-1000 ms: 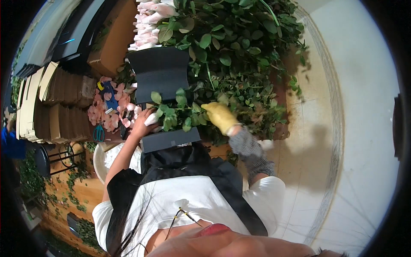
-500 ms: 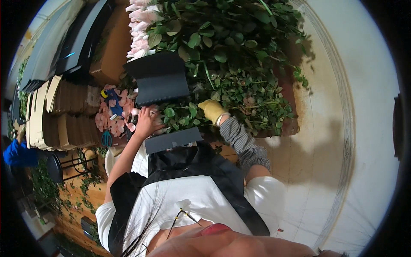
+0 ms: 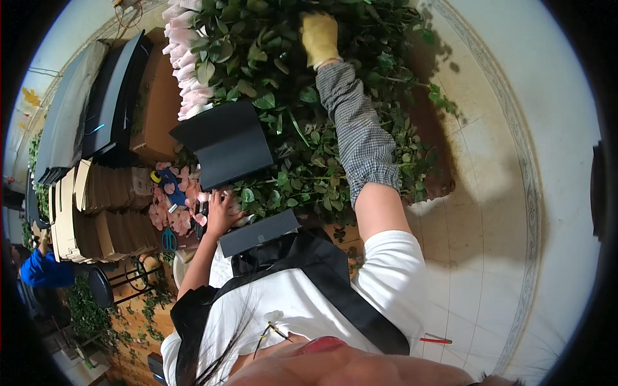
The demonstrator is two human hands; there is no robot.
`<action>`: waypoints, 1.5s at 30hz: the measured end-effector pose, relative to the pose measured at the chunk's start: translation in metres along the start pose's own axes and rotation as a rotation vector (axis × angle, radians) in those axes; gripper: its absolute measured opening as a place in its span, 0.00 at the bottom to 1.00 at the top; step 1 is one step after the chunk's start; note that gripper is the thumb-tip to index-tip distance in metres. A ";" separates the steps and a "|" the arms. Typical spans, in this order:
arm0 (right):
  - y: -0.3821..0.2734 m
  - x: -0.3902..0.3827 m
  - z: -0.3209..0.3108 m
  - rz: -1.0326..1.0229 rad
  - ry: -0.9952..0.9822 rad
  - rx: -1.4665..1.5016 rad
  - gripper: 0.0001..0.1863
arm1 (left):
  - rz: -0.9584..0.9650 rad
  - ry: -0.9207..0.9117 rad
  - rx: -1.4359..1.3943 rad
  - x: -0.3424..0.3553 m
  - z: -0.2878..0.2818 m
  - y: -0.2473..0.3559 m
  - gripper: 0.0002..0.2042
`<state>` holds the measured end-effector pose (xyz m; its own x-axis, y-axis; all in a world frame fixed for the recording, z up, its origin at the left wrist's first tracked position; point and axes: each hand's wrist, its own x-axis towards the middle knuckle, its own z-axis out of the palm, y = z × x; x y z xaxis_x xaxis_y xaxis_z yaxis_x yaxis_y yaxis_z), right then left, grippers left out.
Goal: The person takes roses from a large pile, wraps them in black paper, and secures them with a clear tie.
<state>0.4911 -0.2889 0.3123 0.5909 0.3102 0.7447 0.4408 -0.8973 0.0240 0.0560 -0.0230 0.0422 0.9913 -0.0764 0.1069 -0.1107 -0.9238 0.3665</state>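
Note:
My bare left hand [image 3: 222,209] has its fingers curled over pale wrapped flower heads at the end of leafy rose stems [image 3: 309,186], between a folded black card box [image 3: 225,145] and a dark grey box strip [image 3: 257,233] near my apron. My right hand [image 3: 317,40], in a yellow glove and grey checked sleeve, is stretched over the big upper pile of green foliage [image 3: 257,45]; its fingertips are blurred among the leaves. Pink and white netted flower heads [image 3: 187,77] line that pile's left edge. Loose pink petals [image 3: 177,209] lie beside my left hand.
Stacked cardboard pieces [image 3: 109,212], dark flat boards [image 3: 109,103] and a brown carton [image 3: 154,96] stand at left. Teal scissors [image 3: 169,239] and a blue-yellow tool [image 3: 168,182] lie among petals. A stool [image 3: 103,286] and a co-worker in a blue sleeve [image 3: 45,270] are lower left.
My right hand has moved up and away from the stems in the middle to the upper pile, arm stretched out. My left hand stays at the flower heads. The view has shifted slightly.

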 end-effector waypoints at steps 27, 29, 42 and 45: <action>0.045 -0.158 -0.154 0.310 -0.156 0.823 0.16 | -0.050 0.003 0.000 -0.002 0.007 -0.001 0.34; 0.023 -0.095 -0.102 0.103 -0.236 0.730 0.16 | -0.070 0.000 -0.004 -0.003 0.007 -0.002 0.35; 0.026 0.062 0.037 -0.178 -0.378 0.052 0.13 | -0.093 -0.039 0.004 -0.004 0.006 0.001 0.36; 0.053 0.065 0.040 -0.323 -0.204 0.268 0.15 | -0.076 -0.030 0.000 -0.003 0.006 0.000 0.36</action>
<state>0.5802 -0.3036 0.3354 0.5034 0.6402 0.5803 0.7676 -0.6397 0.0399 0.0534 -0.0251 0.0362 0.9985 -0.0177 0.0509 -0.0354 -0.9273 0.3727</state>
